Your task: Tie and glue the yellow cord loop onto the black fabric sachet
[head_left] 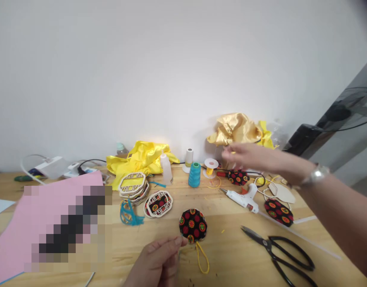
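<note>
My left hand (159,261) is low at the front of the wooden table (231,255), fingertips pinching the lower edge of a round black fabric piece with red and green dots (193,225) that has a yellow cord loop (203,257) below it. My right hand (243,156) reaches far across toward the back, above a small patterned piece (237,177) and near a spool of yellow thread (211,167). It is blurred, so what its fingers hold is unclear. A watch (317,174) is on that wrist.
A white glue gun (241,198) and black scissors (280,249) lie right of centre. A teal thread cone (194,174), a white bottle (166,169), stacked wooden lattice frames (134,186), yellow and gold satin (143,157) and pink paper (36,223) fill the back and left.
</note>
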Demonstrator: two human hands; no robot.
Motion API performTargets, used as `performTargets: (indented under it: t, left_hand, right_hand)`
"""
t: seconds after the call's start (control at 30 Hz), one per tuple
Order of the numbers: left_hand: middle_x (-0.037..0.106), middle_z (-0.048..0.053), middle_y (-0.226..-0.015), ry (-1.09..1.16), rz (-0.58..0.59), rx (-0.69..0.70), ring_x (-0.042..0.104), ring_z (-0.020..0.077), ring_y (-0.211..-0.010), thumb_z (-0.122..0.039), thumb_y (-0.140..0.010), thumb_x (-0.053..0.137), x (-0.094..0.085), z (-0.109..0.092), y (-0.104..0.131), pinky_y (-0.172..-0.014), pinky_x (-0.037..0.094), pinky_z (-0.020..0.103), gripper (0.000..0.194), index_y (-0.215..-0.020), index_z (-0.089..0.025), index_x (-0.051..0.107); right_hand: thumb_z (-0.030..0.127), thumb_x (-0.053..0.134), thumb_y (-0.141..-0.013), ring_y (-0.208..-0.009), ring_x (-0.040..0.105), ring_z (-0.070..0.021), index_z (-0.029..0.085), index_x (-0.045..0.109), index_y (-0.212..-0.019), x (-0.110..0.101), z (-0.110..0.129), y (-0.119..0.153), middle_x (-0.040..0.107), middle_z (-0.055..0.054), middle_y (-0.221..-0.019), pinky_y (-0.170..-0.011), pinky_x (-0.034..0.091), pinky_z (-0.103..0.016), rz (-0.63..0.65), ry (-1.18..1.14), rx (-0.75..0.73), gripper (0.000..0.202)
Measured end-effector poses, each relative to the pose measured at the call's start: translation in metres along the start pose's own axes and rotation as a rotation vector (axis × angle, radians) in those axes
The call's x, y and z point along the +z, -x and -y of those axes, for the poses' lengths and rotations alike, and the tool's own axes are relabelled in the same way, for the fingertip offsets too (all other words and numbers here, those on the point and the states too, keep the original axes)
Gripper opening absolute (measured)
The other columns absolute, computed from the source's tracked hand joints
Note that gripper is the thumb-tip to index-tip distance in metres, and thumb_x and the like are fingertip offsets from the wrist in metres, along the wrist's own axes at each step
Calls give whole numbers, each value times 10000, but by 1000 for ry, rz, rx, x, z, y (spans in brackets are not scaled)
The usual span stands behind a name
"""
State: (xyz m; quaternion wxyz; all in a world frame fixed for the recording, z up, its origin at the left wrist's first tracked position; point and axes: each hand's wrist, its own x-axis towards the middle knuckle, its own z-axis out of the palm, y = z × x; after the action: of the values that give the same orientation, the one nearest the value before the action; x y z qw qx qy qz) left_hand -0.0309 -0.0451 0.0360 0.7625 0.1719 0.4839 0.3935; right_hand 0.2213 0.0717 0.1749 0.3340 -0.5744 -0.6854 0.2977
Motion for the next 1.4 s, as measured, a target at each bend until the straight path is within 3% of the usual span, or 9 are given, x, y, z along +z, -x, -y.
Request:
performTargets:
  t: [0.1,0.17,0.3,0.47,0.6,0.77,0.97,1.17,1.4]
  left_hand:
    - [238,-123,-399,24,30,-96,93,12,-362,-354,-519,789,-2,7,-3,-358,58,178,284,-613,-135,634]
    - [230,-123,-415,39,14,-95,99,17,-383,-338,-519,791,1,8,-3,-362,73,175,286,-630,-124,637]
    - [240,-114,-460,49,-8,-43,134,27,-417,-288,-588,753,7,5,-2,-382,92,169,241,-707,-104,651]
    - [242,-112,-465,28,-17,12,140,33,-423,-268,-652,709,6,7,-6,-389,104,173,180,-723,-112,653]
    - [263,-102,-465,-34,-52,65,169,39,-435,-277,-661,704,4,9,-5,-397,124,170,184,-733,-111,670]
    - [302,-92,-449,-106,-95,138,193,40,-422,-301,-642,718,6,11,-4,-390,139,174,196,-710,-122,677]
    - [276,-96,-435,-159,-94,175,192,42,-413,-323,-644,712,6,12,-4,-384,136,178,199,-673,-130,679]
    - [290,-92,-434,-231,-92,190,189,46,-419,-349,-662,697,7,14,-7,-384,132,186,225,-713,-129,704]
    - [328,-80,-460,-347,-60,181,216,54,-427,-325,-694,667,7,21,-8,-390,163,191,191,-720,-138,695]
  right_hand:
    - [241,553,-730,-581,593,-192,197,613,-592,14,-54,55,629,-41,-593,-583,443,-304,204,516,-39,157]
    - [194,493,-724,-619,608,-213,218,620,-636,23,-87,99,653,-59,-664,-585,445,-314,231,706,1,156]
    - [198,415,-741,-657,642,-241,213,645,-672,40,-132,165,677,-92,-724,-604,494,-347,228,797,166,241]
    - [257,433,-741,-857,646,-290,135,655,-941,50,-153,189,678,-160,-933,-742,523,-415,65,755,173,322]
    - [237,470,-681,-787,646,-277,149,643,-906,52,-137,184,660,-142,-902,-705,530,-397,109,658,240,297]
    - [266,516,-691,-694,610,-202,200,588,-765,72,-82,171,637,-54,-756,-617,509,-270,283,207,278,123]
    - [172,609,-539,-679,550,-190,224,586,-789,92,-37,158,637,-18,-758,-570,424,-239,373,37,274,257]
    - [236,617,-630,-544,411,-108,197,581,-711,101,-35,152,560,40,-609,-470,268,-217,570,163,405,97]
    - [413,687,-649,-587,409,-98,198,584,-728,113,-52,151,557,49,-677,-511,289,-215,541,7,352,252]
